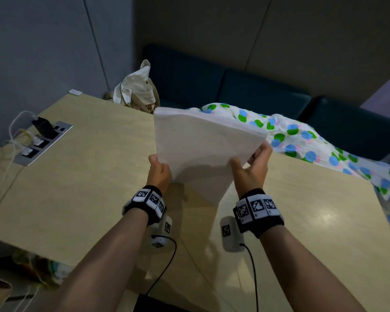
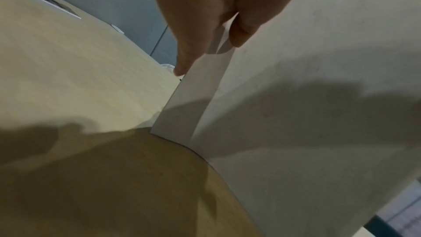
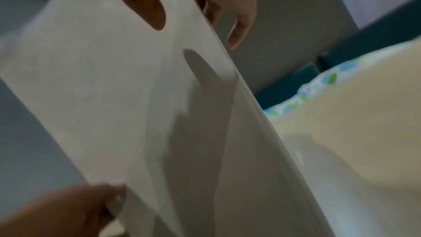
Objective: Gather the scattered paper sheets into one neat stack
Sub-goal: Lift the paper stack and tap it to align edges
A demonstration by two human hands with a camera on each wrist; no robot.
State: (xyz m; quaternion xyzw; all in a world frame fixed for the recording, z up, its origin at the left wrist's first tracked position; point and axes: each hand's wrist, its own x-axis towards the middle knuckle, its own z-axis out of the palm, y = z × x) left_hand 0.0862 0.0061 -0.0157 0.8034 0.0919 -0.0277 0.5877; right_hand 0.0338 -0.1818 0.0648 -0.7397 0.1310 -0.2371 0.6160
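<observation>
while both hold it upright on the table [image 1: 77, 188], left hand [image 1: 159, 171] and right hand [image 1: 252, 165] pinch one paper stack [image 1: 203, 149]

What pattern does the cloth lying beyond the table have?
The cloth is white with blue and green dots and some faint pink ones; the head view shows it best.

You had a pale wooden bench [image 1: 81, 176] under you. Set into its far left was a metal socket panel [image 1: 44, 144], with a black charger [image 1: 43, 126] and white cables [image 1: 14, 131] plugged in. A cream cloth bag [image 1: 135, 88] slumped just past the bench's far edge. A dotted blue-and-green blanket [image 1: 313, 143] lay along the dark teal sofa [image 1: 257, 91] behind the bench.
</observation>
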